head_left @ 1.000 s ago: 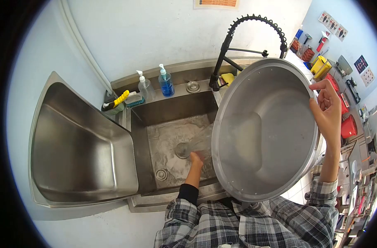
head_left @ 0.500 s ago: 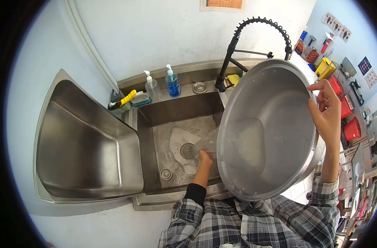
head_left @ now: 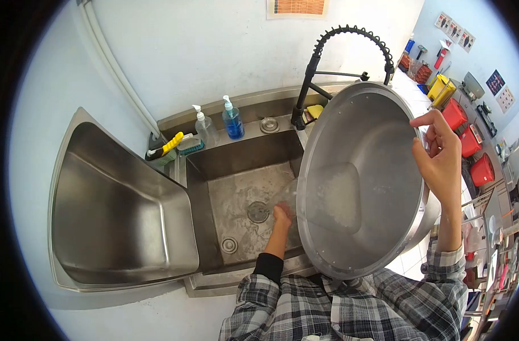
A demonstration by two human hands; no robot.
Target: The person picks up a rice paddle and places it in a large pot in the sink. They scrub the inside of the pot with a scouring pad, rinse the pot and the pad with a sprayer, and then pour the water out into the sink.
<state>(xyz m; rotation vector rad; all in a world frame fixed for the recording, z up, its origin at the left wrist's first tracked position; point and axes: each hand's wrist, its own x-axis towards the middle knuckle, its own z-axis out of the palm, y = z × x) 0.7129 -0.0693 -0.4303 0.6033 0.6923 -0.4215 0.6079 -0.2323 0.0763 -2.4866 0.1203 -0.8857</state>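
A large grey metal pot (head_left: pixel 384 187) is tilted on its side at the sink's right, its mouth facing left. Cloudy water and a pale, grainy-looking layer (head_left: pixel 342 196) lie low in it. My right hand (head_left: pixel 441 156) is closed on the pot's right rim, thumb and forefinger bent around the edge. At the lower left rim is my left hand (head_left: pixel 282 213), where a thin stream of water (head_left: pixel 290 196) spills over; its fingers are mostly hidden by the water and rim. Below lies the steel sink (head_left: pixel 242 182), with a wet floor and a round drain (head_left: pixel 258 212).
A black spring faucet (head_left: pixel 310 85) rises behind the pot. Along the sink's back ledge stand a blue soap bottle (head_left: pixel 234 122), a clear pump bottle (head_left: pixel 205 128) and a yellow-handled brush (head_left: pixel 171 145). A deep steel container (head_left: pixel 117 210) leans at the left. Red bins (head_left: pixel 471 142) stand far right.
The water spilling from the pot has thinned, and the white foamy patch on the sink floor has mostly drained away. Both hands keep their places on the pot; the view has shifted slightly.
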